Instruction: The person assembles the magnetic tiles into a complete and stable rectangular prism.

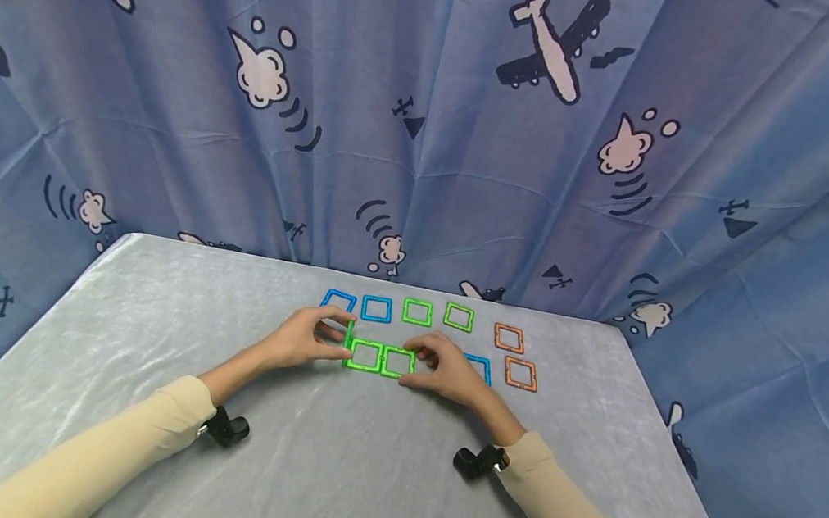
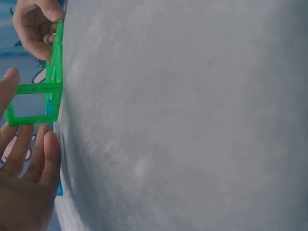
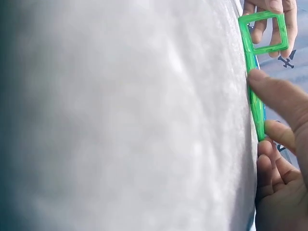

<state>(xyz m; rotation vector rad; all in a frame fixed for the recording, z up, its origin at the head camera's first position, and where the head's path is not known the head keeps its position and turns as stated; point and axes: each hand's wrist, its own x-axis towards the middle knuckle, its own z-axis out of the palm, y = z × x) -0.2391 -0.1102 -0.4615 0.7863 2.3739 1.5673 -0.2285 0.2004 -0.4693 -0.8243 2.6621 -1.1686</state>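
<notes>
Two green square magnetic tiles, a left one point(image 1: 364, 367) and a right one point(image 1: 397, 375), lie flat on the table, edge against edge. A third green tile point(image 2: 36, 119) stands upright at the left end of this pair. My left hand point(image 1: 304, 338) holds that upright tile between the thumb and the fingers, which are spread along its far side. At the other end, my right hand point(image 1: 449, 369) grips the right flat tile, with its thumb on the near edge and forefinger toward the far corner. The remaining right fingers point(image 3: 276, 166) are curled in.
Behind the hands lie two blue tiles point(image 1: 375, 321) and two green tiles point(image 1: 416, 323) in a row. Two orange tiles point(image 1: 520, 386) are at the right. Another blue tile point(image 1: 488, 372) is partly hidden by my right hand. A patterned curtain point(image 1: 422, 169) hangs behind the grey-covered table point(image 1: 337, 466).
</notes>
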